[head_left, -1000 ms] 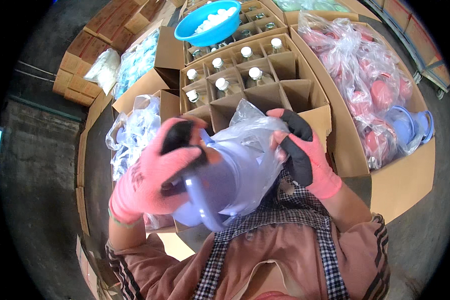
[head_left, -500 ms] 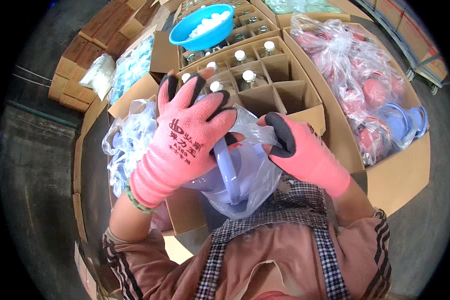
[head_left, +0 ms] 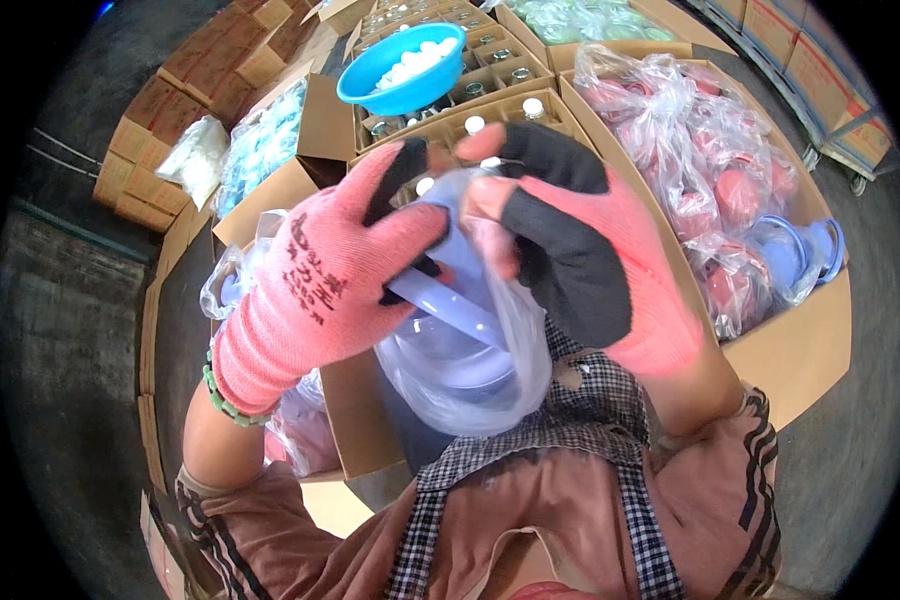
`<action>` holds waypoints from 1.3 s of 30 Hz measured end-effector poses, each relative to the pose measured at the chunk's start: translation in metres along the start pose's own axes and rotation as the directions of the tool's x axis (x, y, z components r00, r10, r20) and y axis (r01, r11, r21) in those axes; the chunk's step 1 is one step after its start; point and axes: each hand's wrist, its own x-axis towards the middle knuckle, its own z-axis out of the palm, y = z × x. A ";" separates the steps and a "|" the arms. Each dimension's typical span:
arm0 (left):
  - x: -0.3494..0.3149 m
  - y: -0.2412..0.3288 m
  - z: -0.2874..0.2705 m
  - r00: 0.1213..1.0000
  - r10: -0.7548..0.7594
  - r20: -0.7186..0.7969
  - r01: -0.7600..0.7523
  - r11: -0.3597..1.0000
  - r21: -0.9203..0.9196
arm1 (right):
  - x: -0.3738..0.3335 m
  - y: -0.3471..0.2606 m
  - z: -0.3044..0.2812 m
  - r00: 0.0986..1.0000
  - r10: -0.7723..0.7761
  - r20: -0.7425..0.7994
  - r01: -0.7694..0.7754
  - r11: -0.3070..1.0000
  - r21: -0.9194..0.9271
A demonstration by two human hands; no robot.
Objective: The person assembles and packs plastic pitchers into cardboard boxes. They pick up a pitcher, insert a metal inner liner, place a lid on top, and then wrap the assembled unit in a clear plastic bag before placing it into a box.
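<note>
A lilac plastic piece with a long curved handle [head_left: 450, 308] sits inside a clear plastic bag [head_left: 515, 365] before my chest. My left hand [head_left: 335, 255], in a pink glove with black palm, closes around the handle's upper end; some of its fingers are hidden. At the bag's upper edge, my right hand [head_left: 580, 240], gloved alike with bare fingertips showing, has its thumb and fingers bent against the film. Motion smears these fingertips a little. Just beyond both hands stands a divided carton [head_left: 560, 118] of glass bottles with white caps.
A blue basin [head_left: 370, 92] of white caps rests on farther bottle cartons. To the right, an open carton [head_left: 800, 325] holds bagged pink pieces and blue handled ones. Bagged lilac pieces [head_left: 232, 285] lie at left, with stacked brown cartons [head_left: 135, 150] behind.
My right hand has come inward and up to the bag's mouth, its palm turning into view. My left hand has shifted left and down, and the handle has tilted.
</note>
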 end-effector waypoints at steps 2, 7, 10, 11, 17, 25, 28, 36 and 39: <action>0.003 -0.003 -0.006 0.993 0.025 0.117 -0.020 0.999 -0.041 | 0.014 0.002 0.004 0.999 -0.018 0.038 0.018 1.000 0.009; 0.005 -0.009 -0.005 0.961 -0.072 0.266 0.148 0.950 -0.275 | 0.003 0.013 -0.001 0.974 -0.210 0.081 0.223 0.866 -0.446; -0.023 -0.011 0.009 0.967 -0.220 0.127 0.235 0.966 -0.111 | -0.026 0.001 -0.038 0.908 -0.381 0.174 0.358 0.492 -0.794; -0.031 -0.010 0.016 0.979 -0.180 -0.092 0.178 0.984 -0.033 | -0.040 -0.005 -0.067 0.879 -0.423 0.221 0.330 0.204 -0.922; -0.057 -0.031 0.017 0.943 -0.301 -0.143 0.290 0.953 -0.089 | -0.161 -0.030 -0.283 0.807 -0.573 -0.143 -0.572 -0.697 -0.433; -0.035 -0.034 0.034 0.964 -0.254 -0.084 0.243 0.962 -0.123 | -0.149 -0.049 -0.330 0.755 -0.355 -0.551 -0.649 -0.520 -0.555; -0.040 -0.040 0.028 0.943 -0.331 0.000 0.329 0.938 -0.110 | -0.151 -0.068 -0.320 0.765 -0.626 -0.151 -0.561 -0.531 -0.635; -0.019 -0.015 0.040 0.919 -0.393 -0.037 0.382 0.908 -0.171 | -0.148 -0.061 -0.369 0.780 -0.359 -0.512 -0.626 -0.446 -0.640; -0.020 -0.020 0.035 0.887 -0.462 -0.003 0.445 0.857 -0.258 | -0.147 -0.083 -0.329 0.721 -0.533 -0.442 -0.673 -0.386 -0.631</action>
